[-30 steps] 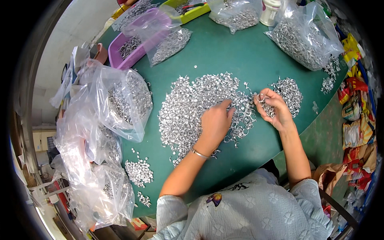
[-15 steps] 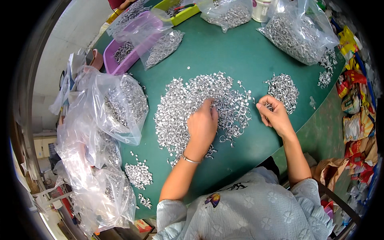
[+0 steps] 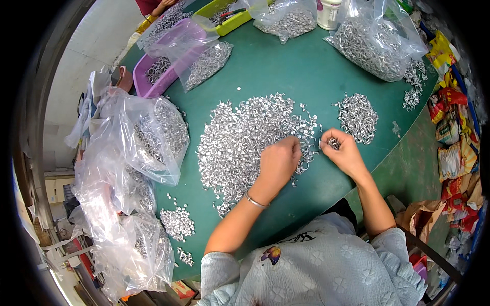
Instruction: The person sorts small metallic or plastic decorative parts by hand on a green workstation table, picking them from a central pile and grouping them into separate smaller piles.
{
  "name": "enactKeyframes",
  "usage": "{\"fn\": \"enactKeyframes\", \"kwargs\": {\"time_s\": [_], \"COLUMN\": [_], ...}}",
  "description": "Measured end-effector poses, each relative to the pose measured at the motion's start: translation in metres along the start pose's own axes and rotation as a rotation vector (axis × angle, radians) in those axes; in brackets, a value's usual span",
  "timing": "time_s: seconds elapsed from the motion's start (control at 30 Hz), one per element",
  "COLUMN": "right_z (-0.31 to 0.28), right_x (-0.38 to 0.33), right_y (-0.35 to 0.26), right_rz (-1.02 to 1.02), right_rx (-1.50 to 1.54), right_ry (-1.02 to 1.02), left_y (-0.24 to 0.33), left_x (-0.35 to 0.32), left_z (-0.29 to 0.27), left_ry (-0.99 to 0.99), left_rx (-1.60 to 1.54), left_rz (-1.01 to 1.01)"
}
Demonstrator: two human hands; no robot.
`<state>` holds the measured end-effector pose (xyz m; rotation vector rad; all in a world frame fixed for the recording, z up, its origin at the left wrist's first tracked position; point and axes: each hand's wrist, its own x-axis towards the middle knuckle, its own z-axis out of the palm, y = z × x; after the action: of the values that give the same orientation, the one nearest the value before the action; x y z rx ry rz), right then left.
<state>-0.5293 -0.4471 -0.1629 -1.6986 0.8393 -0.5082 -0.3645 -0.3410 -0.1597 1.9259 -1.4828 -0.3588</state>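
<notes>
A wide pile of small silvery metal rings (image 3: 229, 140), many of them open hoops with a flat round head, is spread on the green table (image 3: 286, 66). Over the pile's right part is my left hand (image 3: 279, 162), its fingers pinched together; whatever they hold is hidden. My right hand (image 3: 344, 154), just off the pile's right edge, curls round several metal rings (image 3: 334, 144), with thumb and forefinger close together. Beyond it lies a smaller pile of rings (image 3: 358, 118), apart from the large one.
Clear bags of rings stand at left (image 3: 161, 132), far middle (image 3: 293, 23) and far right (image 3: 375, 48). A purple basket (image 3: 145, 81) and a green tray (image 3: 237, 22) sit far left. Small parts (image 3: 177, 223) lie near left. Another person's hand (image 3: 162, 5) shows at the top.
My left hand has moved right across the large pile, toward my right hand. My right hand has shifted slightly left and nearer me, leaving the smaller pile more fully in sight.
</notes>
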Motion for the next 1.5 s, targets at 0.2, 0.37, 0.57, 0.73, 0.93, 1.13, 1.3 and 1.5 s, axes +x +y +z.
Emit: {"fn": "enactKeyframes", "kwargs": {"time_s": [0.2, 0.37, 0.57, 0.73, 0.93, 1.13, 1.3, 1.5], "right_z": [-0.002, 0.001, 0.012, 0.013, -0.004, -0.002, 0.0, -0.017], "right_x": [-0.003, -0.007, -0.014, -0.013, -0.015, -0.015, -0.009, -0.015], "right_y": [-0.017, -0.017, -0.023, -0.036, -0.021, -0.015, -0.007, 0.002], "right_rz": [0.258, 0.205, -0.233, -0.055, 0.176, 0.319, 0.284, 0.337], "right_rx": [0.387, 0.27, -0.142, 0.082, 0.663, 0.783, 0.816, 0.94], "right_ry": [-0.103, -0.008, 0.148, 0.098, 0.033, -0.03, -0.068, -0.069], "left_y": [0.005, 0.012, 0.027, 0.012, -0.043, -0.165, -0.183, -0.047], "left_x": [-0.001, 0.002, 0.0, -0.003, 0.054, 0.168, 0.186, 0.096], "left_z": [-0.011, 0.004, -0.021, -0.021, -0.123, -0.229, -0.257, -0.144], "left_ry": [-0.019, -0.123, -0.228, -0.05, 0.358, 0.947, 0.91, 0.693], "left_rx": [-0.078, 0.19, -0.513, -0.655, -0.948, -1.169, -0.946, -1.004], "left_rz": [-0.082, 0.063, -0.265, -0.23, -0.517, -0.609, -0.655, -0.34]}}
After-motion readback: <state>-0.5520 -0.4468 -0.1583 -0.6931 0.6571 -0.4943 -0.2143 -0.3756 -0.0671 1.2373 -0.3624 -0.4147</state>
